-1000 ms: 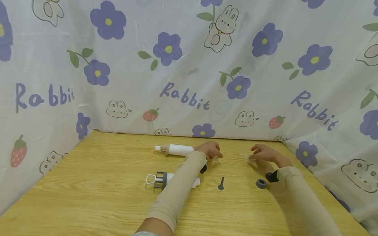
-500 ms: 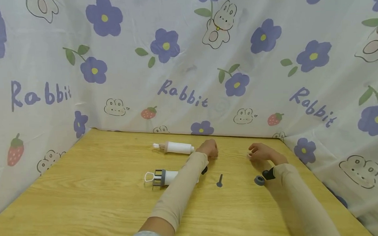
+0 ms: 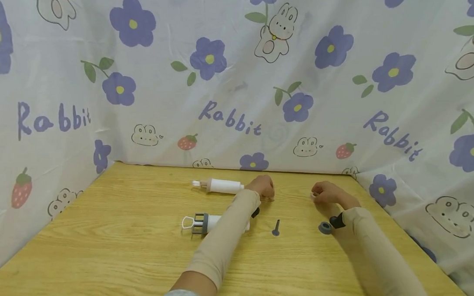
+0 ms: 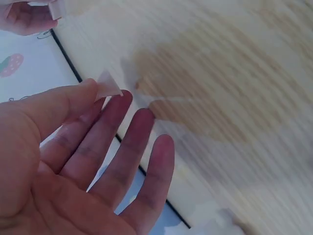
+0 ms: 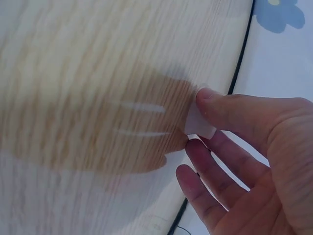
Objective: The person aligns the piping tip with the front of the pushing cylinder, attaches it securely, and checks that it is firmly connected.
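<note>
My left hand [image 3: 263,187] is at the back of the wooden table. In the left wrist view its thumb and index finger pinch a small pale, translucent piece [image 4: 107,84] with a pointed corner; the other fingers are spread. To the right, my right hand [image 3: 330,192] pinches another small pale piece [image 5: 198,121] between thumb and fingers, just above the wood. What kind of pieces these are, I cannot tell. A white tube with a pinkish collar [image 3: 224,186] lies left of my left hand. Nearer lies a white plunger tube with a grey collar [image 3: 200,223], partly hidden by the left sleeve.
Between the arms lies a small dark grey spike with a round base [image 3: 276,228]. A dark grey ring [image 3: 324,227] sits beside the right wrist's black camera [image 3: 336,221]. A patterned curtain [image 3: 234,78] borders the wooden table [image 3: 107,239] at the back and sides.
The fingers of both hands have closed in on the small pale pieces, which showed beneath the fingertips a second ago. The head view has shifted slightly. The other parts lie where they were.
</note>
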Demonstrator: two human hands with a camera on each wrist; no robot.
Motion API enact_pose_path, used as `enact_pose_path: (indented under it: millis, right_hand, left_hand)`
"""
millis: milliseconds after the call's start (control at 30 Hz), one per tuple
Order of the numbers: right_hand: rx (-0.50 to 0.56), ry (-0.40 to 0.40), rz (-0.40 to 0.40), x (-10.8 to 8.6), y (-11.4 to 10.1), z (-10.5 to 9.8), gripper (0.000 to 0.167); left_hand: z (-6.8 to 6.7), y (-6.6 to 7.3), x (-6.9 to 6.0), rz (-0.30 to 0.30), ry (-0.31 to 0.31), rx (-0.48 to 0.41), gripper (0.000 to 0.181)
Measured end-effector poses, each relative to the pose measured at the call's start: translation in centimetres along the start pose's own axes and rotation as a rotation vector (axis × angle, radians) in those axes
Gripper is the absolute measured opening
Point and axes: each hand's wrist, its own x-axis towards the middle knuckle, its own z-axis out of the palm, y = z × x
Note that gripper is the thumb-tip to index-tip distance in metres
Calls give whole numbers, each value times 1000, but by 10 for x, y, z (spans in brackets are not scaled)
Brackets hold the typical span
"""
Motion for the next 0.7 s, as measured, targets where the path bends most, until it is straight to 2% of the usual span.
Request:
enact_pose_path:
  millis: [167, 367, 400, 567, 700]
  right_hand:
    - [-20, 5, 19, -1, 0, -4, 36]
    - [21, 19, 11, -2, -1, -11, 43]
    - [50, 17, 2, -3, -2, -13, 44]
    - [268, 11, -6, -4, -10, -23, 50]
    - [392, 21, 2, -6, -14, -29, 53]
  left_hand:
    - [-6, -2, 4, -1, -42, 11, 22]
    - [-15, -5, 4, 16, -42, -6, 16]
    - [-17, -5, 3, 11, -44, -13, 17]
    - [-28, -2, 4, -21, -66, -23, 44]
    - [-36, -1, 7, -12, -64, 33, 47]
